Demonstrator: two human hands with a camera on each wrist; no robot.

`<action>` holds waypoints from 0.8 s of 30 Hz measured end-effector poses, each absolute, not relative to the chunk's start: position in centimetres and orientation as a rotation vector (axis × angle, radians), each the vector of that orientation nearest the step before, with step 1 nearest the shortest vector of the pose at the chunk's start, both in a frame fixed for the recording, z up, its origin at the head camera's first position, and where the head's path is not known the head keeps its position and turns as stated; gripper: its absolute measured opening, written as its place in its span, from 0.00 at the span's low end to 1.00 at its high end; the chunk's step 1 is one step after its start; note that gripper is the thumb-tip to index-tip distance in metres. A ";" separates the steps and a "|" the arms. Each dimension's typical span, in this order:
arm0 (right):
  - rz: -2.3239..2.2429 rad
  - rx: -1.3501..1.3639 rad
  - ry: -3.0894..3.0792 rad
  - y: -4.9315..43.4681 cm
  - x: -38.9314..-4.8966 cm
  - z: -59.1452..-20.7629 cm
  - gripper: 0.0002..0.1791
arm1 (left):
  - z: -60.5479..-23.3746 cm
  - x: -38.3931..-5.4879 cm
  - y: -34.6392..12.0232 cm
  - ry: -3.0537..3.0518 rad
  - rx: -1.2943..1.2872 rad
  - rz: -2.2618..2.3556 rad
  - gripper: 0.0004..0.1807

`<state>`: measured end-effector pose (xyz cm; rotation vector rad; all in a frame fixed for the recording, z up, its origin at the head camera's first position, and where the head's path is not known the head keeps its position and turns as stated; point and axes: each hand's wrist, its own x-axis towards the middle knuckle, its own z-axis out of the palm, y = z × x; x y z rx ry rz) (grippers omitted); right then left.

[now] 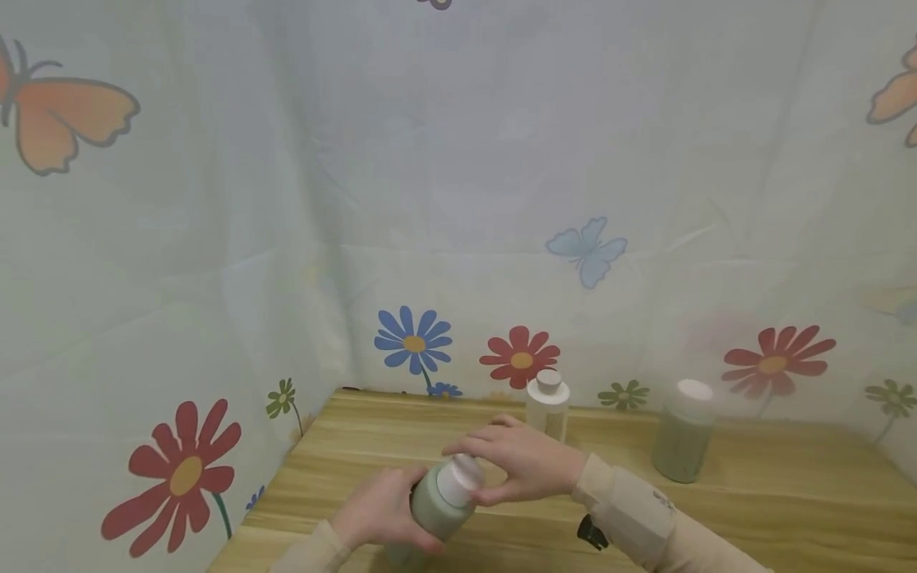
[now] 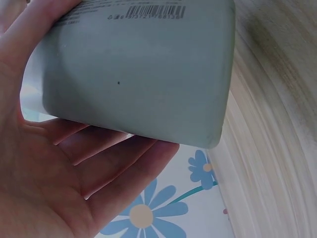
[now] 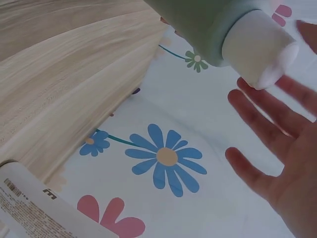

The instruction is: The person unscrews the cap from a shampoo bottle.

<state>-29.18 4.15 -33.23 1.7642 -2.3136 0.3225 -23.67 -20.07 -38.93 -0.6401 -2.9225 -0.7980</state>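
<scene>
My left hand [image 1: 380, 509] grips a pale green bottle [image 1: 435, 509] round its body, fingers on one side and thumb on the other. The bottle leans to the right, its white cap [image 1: 458, 481] upward. A printed barcode [image 2: 156, 12] shows on its side in the left wrist view. At the cap is my right hand [image 1: 526, 461], its fingers spread round it. In the right wrist view those fingers are fairly straight and close against the cap, and the thumb stands a little apart from it. Whether the bottle's base touches the table is hidden.
A clear white-capped bottle [image 1: 548, 410] stands behind my right hand. Farther right on the wooden table [image 1: 788, 493] is another green bottle [image 1: 684, 442] with a white lid. A curtain [image 1: 458, 159] printed with flowers and butterflies closes off the back and left sides.
</scene>
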 end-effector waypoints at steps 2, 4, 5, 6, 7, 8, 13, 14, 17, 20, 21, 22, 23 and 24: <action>0.364 1.725 -2.376 4.2 -29.2 -33.2 0.27 | -38.8 -23.8 -20.0 -2.924 -0.634 -0.785 0.33; 0.371 1.686 -2.405 4.2 -29.2 -33.1 0.27 | -38.6 -23.8 -19.9 -2.922 -0.630 -0.777 0.33; 0.361 1.674 -2.396 4.1 -29.3 -33.2 0.27 | -38.6 -23.9 -19.9 -2.924 -0.630 -0.773 0.33; 0.345 1.666 -2.384 4.1 -29.3 -33.2 0.26 | -38.5 -23.9 -19.8 -2.922 -0.633 -0.770 0.33; 0.327 1.661 -2.364 4.1 -29.4 -33.3 0.25 | -38.5 -23.9 -19.7 -2.920 -0.637 -0.771 0.33; 0.307 1.660 -2.339 4.1 -29.4 -33.3 0.23 | -38.5 -23.9 -19.6 -2.919 -0.640 -0.773 0.32; 0.254 1.693 -2.249 4.1 -29.4 -33.6 0.20 | -38.7 -23.9 -19.5 -2.906 -0.650 -0.780 0.31; 0.243 1.708 -2.231 4.2 -29.4 -33.6 0.20 | -38.8 -23.8 -19.5 -2.905 -0.649 -0.783 0.31; 0.219 1.754 -2.182 4.3 -29.4 -33.7 0.21 | -38.9 -23.7 -19.5 -2.900 -0.658 -0.801 0.31; 0.192 1.789 -2.128 4.5 -29.4 -33.8 0.23 | -39.0 -23.7 -19.6 -2.896 -0.669 -0.814 0.30; 0.185 1.797 -2.114 4.5 -29.5 -33.8 0.23 | -39.0 -23.7 -19.5 -2.896 -0.672 -0.815 0.30; 0.182 1.806 -2.104 4.5 -29.5 -33.8 0.24 | -39.0 -23.7 -19.6 -2.897 -0.674 -0.813 0.30; 0.184 1.810 -2.102 4.5 -29.5 -33.8 0.25 | -38.9 -23.7 -19.6 -2.903 -0.672 -0.813 0.30; 0.191 1.813 -2.108 4.5 -29.5 -33.7 0.26 | -38.9 -23.7 -19.6 -2.906 -0.672 -0.811 0.30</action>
